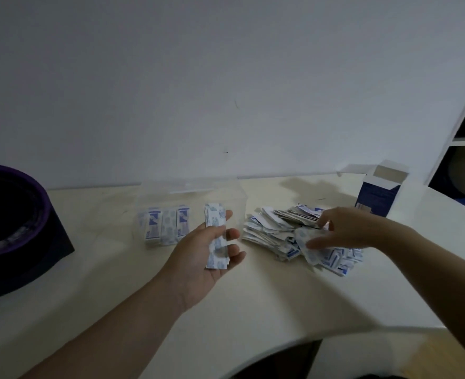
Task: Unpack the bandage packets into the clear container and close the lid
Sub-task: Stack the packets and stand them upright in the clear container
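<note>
Nearest to me, my left hand (198, 258) is turned palm up above the tabletop (253, 302). Its fingers (232, 233) and thumb are curled around a small stack of bandage packets (215, 233), which stands on end in my palm. To the right and a little farther out, my right hand (346, 231) reaches into the loose pile of packets (280, 236). Its fingers (316, 244) are spread low over the pile and touch one packet, but the blur means I cannot tell whether I have pinched it or am only touching it.

I judge the step in hand to be gathering packets into a neat stack before loading. To do it well, I should lift a few flat ones at a time, square their edges against the stack in my left hand, and avoid dragging the pile towards the tabletop's edge.

Just beyond my left hand is the clear container (234, 198). A row of packets (165, 225) already stands against its left side, and the right side is free. The stack should go in upright beside that row. I cannot make out how the lid sits. Farther right, the opened carton (376, 198) stands upright behind the pile.
</note>
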A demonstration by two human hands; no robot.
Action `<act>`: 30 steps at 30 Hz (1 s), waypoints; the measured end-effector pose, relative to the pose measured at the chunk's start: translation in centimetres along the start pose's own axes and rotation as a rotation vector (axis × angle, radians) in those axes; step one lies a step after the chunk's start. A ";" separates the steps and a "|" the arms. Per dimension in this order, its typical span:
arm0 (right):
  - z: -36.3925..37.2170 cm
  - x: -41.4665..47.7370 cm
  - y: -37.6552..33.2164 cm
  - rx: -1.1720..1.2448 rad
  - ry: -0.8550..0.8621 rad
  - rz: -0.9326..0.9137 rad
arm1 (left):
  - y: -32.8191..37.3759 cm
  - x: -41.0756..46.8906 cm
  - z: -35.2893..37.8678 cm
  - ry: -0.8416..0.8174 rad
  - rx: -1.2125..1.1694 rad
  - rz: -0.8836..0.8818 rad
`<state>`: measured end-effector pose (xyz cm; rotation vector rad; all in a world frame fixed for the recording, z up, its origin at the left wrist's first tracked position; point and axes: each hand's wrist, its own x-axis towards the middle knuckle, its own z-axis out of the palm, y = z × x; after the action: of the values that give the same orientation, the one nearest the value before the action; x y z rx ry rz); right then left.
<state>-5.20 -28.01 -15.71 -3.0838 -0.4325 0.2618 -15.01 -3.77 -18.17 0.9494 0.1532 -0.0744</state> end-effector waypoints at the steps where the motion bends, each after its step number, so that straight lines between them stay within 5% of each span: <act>1: 0.3 0.1 -0.2 0.007 0.006 0.016 | -0.1 0.0 0.0 -0.003 0.006 -0.004; 21: -0.4 2.6 1.2 0.359 0.138 0.107 | -0.1 0.0 -0.1 -0.021 0.028 -0.028; 30: -1.4 2.0 1.2 0.484 0.515 0.073 | -0.2 0.4 -0.6 -0.012 0.013 -0.074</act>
<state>-2.71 -28.64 -14.69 -2.5537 -0.1945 -0.3695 -14.74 -3.42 -18.70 0.9564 0.1765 -0.1495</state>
